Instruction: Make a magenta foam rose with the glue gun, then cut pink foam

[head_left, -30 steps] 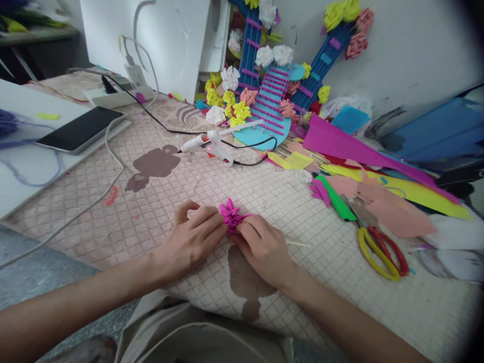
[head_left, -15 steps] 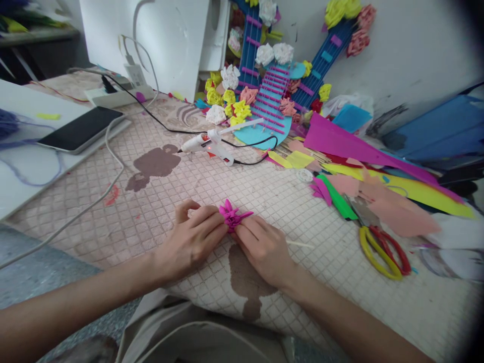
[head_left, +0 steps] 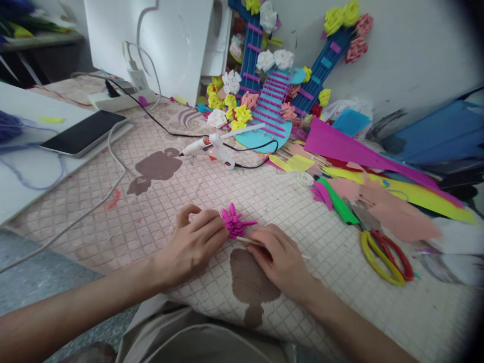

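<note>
A magenta paper flower (head_left: 233, 223) with pointed petals sits just above the table between my two hands. My left hand (head_left: 200, 237) pinches its left side, the fingertips pressed against the petals. A thin pale wooden stick (head_left: 245, 240) runs from the flower's base rightward through my right hand (head_left: 282, 257), whose thumb and fingers are closed around it. The stick's far end shows beyond the knuckles. How stick and flower meet at the base is partly hidden.
A white glue gun (head_left: 207, 146) with a black cord lies ahead. Scissors (head_left: 381, 252) and paper sheets (head_left: 401, 212) are at right. A phone (head_left: 83, 132) and white cable (head_left: 88, 214) are at left. Behind stands a flower-covered blue craft piece (head_left: 270, 108).
My right hand has slid right, off the flower and along the stick, baring a piece of stick beside the petals. My left hand has stayed on the flower.
</note>
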`<act>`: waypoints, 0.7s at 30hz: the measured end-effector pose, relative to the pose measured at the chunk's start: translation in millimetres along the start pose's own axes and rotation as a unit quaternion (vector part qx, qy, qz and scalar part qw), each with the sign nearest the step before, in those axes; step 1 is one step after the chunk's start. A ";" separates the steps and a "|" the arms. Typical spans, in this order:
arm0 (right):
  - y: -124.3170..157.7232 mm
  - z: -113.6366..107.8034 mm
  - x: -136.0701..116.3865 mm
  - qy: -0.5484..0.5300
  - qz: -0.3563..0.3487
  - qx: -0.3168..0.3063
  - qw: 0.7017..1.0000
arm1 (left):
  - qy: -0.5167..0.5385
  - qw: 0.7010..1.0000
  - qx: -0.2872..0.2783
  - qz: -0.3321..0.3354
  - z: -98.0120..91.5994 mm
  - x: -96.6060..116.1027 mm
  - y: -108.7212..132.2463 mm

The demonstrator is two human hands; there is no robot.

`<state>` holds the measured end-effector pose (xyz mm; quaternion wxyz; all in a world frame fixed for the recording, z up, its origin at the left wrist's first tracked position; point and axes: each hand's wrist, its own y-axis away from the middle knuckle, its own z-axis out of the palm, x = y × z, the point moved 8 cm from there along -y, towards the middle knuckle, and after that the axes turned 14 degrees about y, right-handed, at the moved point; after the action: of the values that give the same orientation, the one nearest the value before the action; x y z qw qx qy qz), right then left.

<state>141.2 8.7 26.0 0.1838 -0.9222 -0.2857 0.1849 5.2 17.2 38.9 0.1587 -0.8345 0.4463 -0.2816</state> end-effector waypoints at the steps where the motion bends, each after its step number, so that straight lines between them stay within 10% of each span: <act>1: -1.0 -0.6 3.0 -0.027 0.016 -0.004 1.000 | 0.002 1.000 0.001 -0.001 0.0 -0.3 0.0; 14: 3.2 0.6 34.4 -0.286 0.236 -0.015 0.929 | 0.005 1.000 0.001 -0.004 3.6 -3.4 3.5; 21: -7.7 -4.3 22.9 -0.235 0.190 -0.018 0.953 | 0.014 1.000 -0.009 -0.006 2.4 -3.1 2.2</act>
<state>157.1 27.2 27.7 0.0566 -0.8930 -0.1437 0.4227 3.8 18.6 34.9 0.1433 -0.8346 0.4457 -0.2903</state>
